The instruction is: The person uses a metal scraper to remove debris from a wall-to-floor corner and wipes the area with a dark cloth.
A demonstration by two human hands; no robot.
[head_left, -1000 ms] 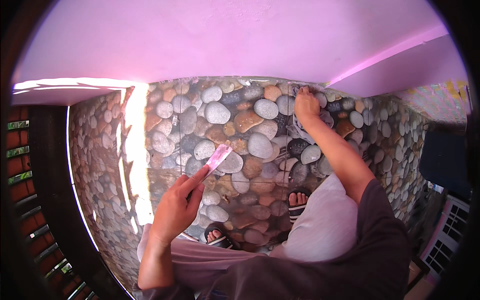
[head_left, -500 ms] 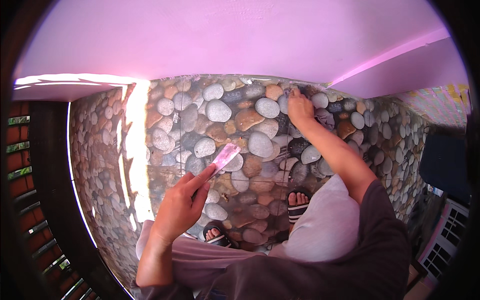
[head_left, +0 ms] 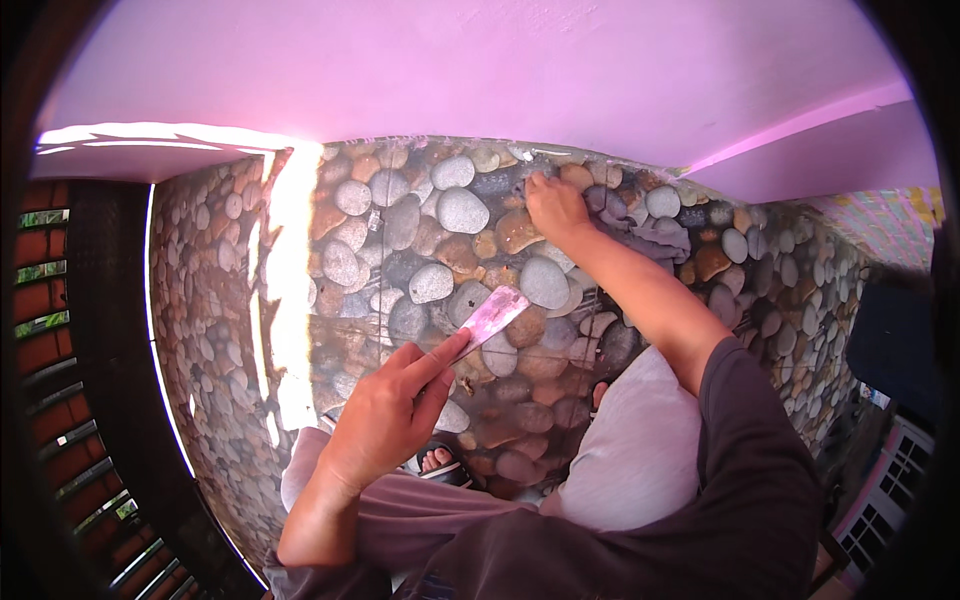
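Note:
My left hand (head_left: 385,415) is closed around a flat scraper (head_left: 499,312), its blade smeared with pink and held above the floor. The index finger lies along the scraper. Farther off, my right hand (head_left: 557,210) presses down on the floor near the foot of the pink wall (head_left: 450,80). Its fingers are bunched over a grey-purple cloth (head_left: 650,238), whose loose part trails out to the right, partly behind the wrist. The floor (head_left: 430,283) has a printed pattern of rounded pebbles.
My sandalled foot (head_left: 440,462) and light-trousered knee (head_left: 635,440) are close below my hands. A strip of sunlight (head_left: 290,290) crosses the floor at left, beside a dark slatted railing (head_left: 105,300). A dark box-like object (head_left: 890,335) stands at the far right.
My right hand has slid left along the wall's foot, and more cloth now shows behind it. My left hand and the scraper have shifted slightly right.

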